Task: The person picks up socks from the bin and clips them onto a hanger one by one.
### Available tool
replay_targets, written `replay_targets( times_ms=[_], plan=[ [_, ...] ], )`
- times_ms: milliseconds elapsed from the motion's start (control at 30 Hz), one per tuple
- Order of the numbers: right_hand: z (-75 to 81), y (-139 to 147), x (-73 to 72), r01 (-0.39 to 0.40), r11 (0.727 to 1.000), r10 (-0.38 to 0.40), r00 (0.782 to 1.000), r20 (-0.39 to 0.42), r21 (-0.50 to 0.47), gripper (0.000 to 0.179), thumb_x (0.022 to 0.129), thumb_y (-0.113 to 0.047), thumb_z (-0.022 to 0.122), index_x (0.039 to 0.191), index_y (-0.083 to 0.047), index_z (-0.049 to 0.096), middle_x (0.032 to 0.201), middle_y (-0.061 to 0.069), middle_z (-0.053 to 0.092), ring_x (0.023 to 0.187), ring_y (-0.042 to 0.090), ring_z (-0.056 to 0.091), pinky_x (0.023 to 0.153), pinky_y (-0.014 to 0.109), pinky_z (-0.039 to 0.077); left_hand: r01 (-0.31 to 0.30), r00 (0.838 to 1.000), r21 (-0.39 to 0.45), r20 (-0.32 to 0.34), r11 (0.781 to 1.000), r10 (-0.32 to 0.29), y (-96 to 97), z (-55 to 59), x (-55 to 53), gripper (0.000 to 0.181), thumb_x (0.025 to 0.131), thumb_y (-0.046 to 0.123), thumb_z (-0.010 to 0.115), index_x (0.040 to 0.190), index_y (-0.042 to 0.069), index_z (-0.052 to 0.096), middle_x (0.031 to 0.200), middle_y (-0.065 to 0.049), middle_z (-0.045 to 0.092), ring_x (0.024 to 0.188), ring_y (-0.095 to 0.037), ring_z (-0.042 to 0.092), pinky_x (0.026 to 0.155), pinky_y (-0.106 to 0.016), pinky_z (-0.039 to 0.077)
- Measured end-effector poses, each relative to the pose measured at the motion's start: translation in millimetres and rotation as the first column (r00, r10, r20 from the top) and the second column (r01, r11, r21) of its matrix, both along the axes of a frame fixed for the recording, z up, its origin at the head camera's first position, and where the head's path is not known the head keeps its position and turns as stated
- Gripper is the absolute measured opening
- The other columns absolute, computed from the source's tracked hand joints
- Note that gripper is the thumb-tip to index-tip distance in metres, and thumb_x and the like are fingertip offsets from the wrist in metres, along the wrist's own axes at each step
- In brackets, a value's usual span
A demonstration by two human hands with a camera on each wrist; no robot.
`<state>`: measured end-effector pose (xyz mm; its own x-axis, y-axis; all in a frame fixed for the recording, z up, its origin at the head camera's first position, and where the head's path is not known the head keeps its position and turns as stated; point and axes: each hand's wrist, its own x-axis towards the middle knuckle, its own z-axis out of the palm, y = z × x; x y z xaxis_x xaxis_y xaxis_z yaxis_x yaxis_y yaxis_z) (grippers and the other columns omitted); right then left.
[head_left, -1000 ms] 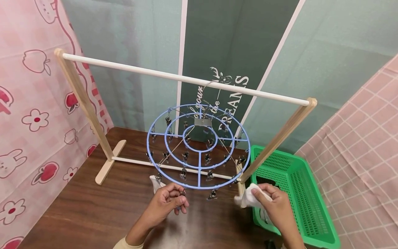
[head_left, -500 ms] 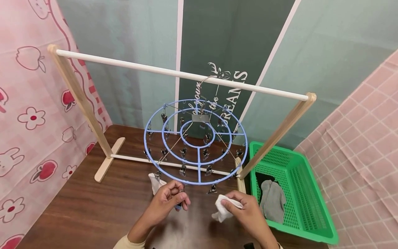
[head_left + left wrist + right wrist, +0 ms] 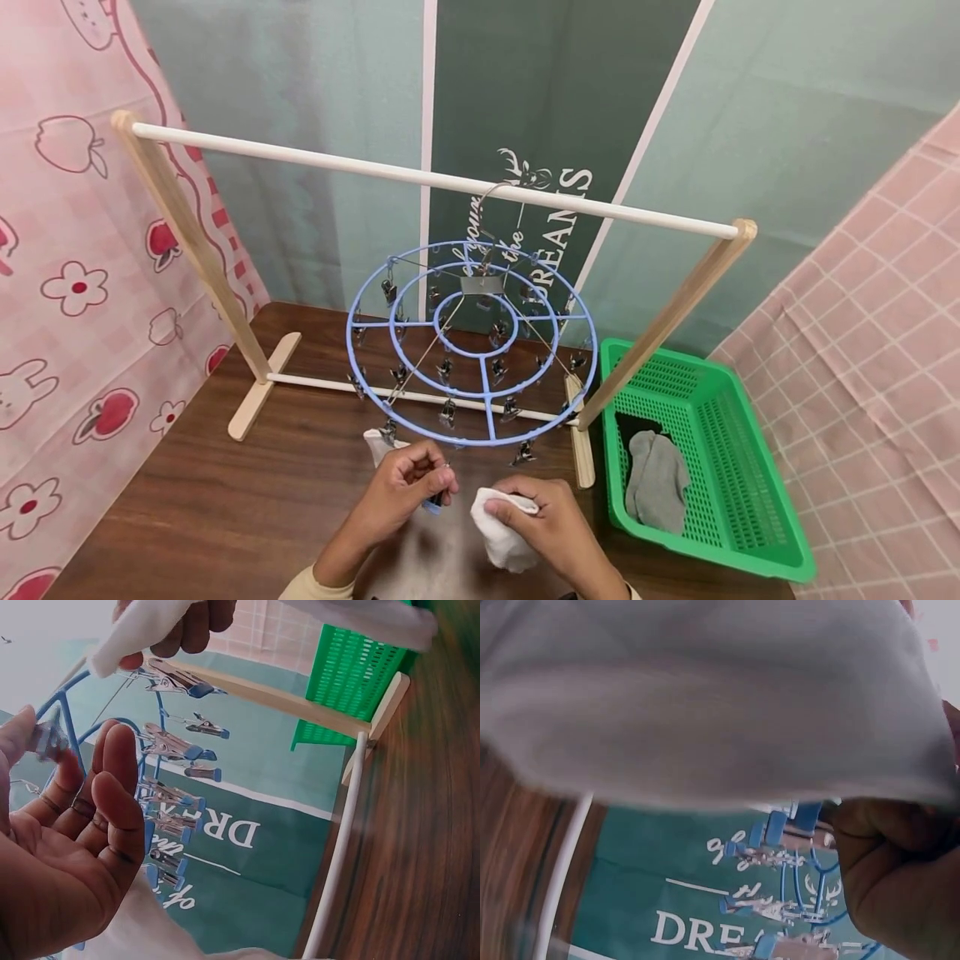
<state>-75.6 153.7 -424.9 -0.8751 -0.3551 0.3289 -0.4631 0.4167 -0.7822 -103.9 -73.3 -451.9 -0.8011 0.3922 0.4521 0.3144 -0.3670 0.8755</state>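
My left hand (image 3: 401,493) pinches a metal clip with blue tips (image 3: 51,739) at the near edge of a round blue clip hanger (image 3: 490,417). Beside it, to the right, my right hand (image 3: 551,518) holds a white sock (image 3: 504,535) by its upper edge, thumb in front. The sock hangs down and fills much of the right wrist view. Sock and clip are apart. Another white sock (image 3: 379,450) hangs from a clip just behind the left hand, partly hidden by it. Several other metal clips dangle from the hanger's rings.
A wooden rack with a white top rod (image 3: 337,163) carries the hanger by its hook. At the right, a green basket (image 3: 731,450) holds a grey sock (image 3: 658,483) and a black item (image 3: 630,425). The rack's right post (image 3: 667,321) rises in front of the basket.
My right hand has brought the white sock leftward from over the basket to near the left hand, uncovering the grey sock. The left hand keeps its pinch on the clip; the hanger has turned slightly.
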Motion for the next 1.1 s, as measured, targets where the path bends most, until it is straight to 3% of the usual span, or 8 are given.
replay_targets(
  times_ms=[200, 333, 467, 567, 700, 900, 1000, 1100],
  plan=[
    [-5.7, -6.4, 1.9, -0.043, 0.999, 0.043, 0.999, 0.019, -0.012, 0.007, 0.089, -0.011, 0.069, 0.094, -0.014, 0.070, 0.081, -0.004, 0.070, 0.069, 0.001, 0.058, 0.057, 0.023, 0.050, -0.081, 0.996, -0.086, 0.037, 0.993, 0.085, 1.9, 2.5, 2.6, 0.004, 0.091, -0.005, 0.060, 0.091, -0.006, 0.057, 0.076, -0.018, 0.063, 0.061, -0.005, 0.054, 0.049, -0.022, 0.048],
    [-7.9, -8.8, 1.6, -0.087, 0.996, 0.087, 0.996, 0.015, -0.021, 0.017, 0.089, 0.000, 0.063, 0.096, -0.013, 0.069, 0.084, -0.005, 0.067, 0.072, 0.003, 0.058, 0.059, 0.022, 0.050, -0.074, 0.996, -0.088, 0.052, 0.993, 0.079, 1.8, 3.5, 3.2, 0.008, 0.091, -0.005, 0.060, 0.097, -0.008, 0.057, 0.079, -0.016, 0.063, 0.063, -0.006, 0.057, 0.048, -0.025, 0.050],
    [-10.4, -10.9, 0.8, -0.130, 0.991, 0.127, 0.990, -0.064, -0.044, 0.026, 0.085, 0.008, 0.061, 0.096, -0.015, 0.068, 0.086, -0.006, 0.064, 0.074, 0.004, 0.057, 0.060, 0.022, 0.049, -0.056, 0.996, -0.073, 0.062, 0.996, 0.060, 0.5, 4.6, 2.7, 0.011, 0.093, -0.005, 0.058, 0.100, -0.011, 0.054, 0.080, -0.023, 0.063, 0.064, -0.006, 0.058, 0.043, -0.027, 0.049],
    [-14.3, -12.4, 0.7, -0.150, 0.986, 0.142, 0.985, -0.101, -0.070, 0.026, 0.085, 0.009, 0.063, 0.098, -0.013, 0.068, 0.089, -0.003, 0.065, 0.076, 0.007, 0.059, 0.062, 0.023, 0.050, -0.050, 0.996, -0.075, 0.068, 0.996, 0.056, -0.5, 5.7, 2.4, 0.009, 0.093, -0.004, 0.057, 0.098, -0.010, 0.053, 0.082, -0.022, 0.065, 0.062, -0.006, 0.057, 0.039, -0.026, 0.045],
    [-17.9, -15.9, 3.2, -0.131, 0.986, 0.124, 0.990, -0.067, -0.105, 0.017, 0.086, 0.003, 0.068, 0.098, -0.009, 0.069, 0.088, 0.002, 0.069, 0.075, 0.005, 0.061, 0.059, 0.024, 0.052, -0.065, 0.995, -0.088, 0.070, 0.994, 0.071, -1.4, 7.7, 2.3, 0.007, 0.093, -0.004, 0.057, 0.094, -0.008, 0.052, 0.085, -0.018, 0.068, 0.065, -0.006, 0.058, 0.037, -0.025, 0.044],
    [-16.5, -21.1, 7.2, -0.053, 0.992, 0.056, 0.998, 0.021, -0.118, 0.007, 0.089, -0.010, 0.069, 0.096, -0.010, 0.070, 0.080, -0.001, 0.070, 0.070, 0.003, 0.060, 0.056, 0.026, 0.053, -0.124, 0.988, -0.074, 0.081, 0.989, 0.130, -1.1, 8.2, 3.0, 0.010, 0.093, -0.005, 0.056, 0.093, -0.012, 0.049, 0.082, -0.027, 0.064, 0.067, -0.005, 0.059, 0.036, -0.026, 0.043],
    [-16.5, -21.2, 7.6, -0.056, 0.993, 0.056, 0.998, -0.001, -0.104, 0.007, 0.091, -0.009, 0.065, 0.095, -0.012, 0.070, 0.081, -0.003, 0.069, 0.070, 0.002, 0.060, 0.058, 0.024, 0.052, -0.159, 0.983, -0.055, 0.081, 0.986, 0.163, -1.0, 9.0, 3.1, 0.010, 0.093, -0.006, 0.055, 0.092, -0.013, 0.048, 0.079, -0.025, 0.064, 0.061, -0.003, 0.055, 0.035, -0.025, 0.042],
    [-16.2, -20.7, 6.7, -0.082, 0.995, 0.077, 0.993, -0.093, -0.056, 0.014, 0.094, -0.003, 0.060, 0.100, -0.011, 0.070, 0.083, -0.005, 0.066, 0.072, 0.002, 0.058, 0.060, 0.019, 0.049, -0.196, 0.977, -0.041, 0.079, 0.980, 0.199, -1.2, 10.3, 3.0, 0.010, 0.093, -0.006, 0.055, 0.090, -0.013, 0.048, 0.076, -0.020, 0.065, 0.057, -0.002, 0.053, 0.035, -0.025, 0.041]
  ],
)
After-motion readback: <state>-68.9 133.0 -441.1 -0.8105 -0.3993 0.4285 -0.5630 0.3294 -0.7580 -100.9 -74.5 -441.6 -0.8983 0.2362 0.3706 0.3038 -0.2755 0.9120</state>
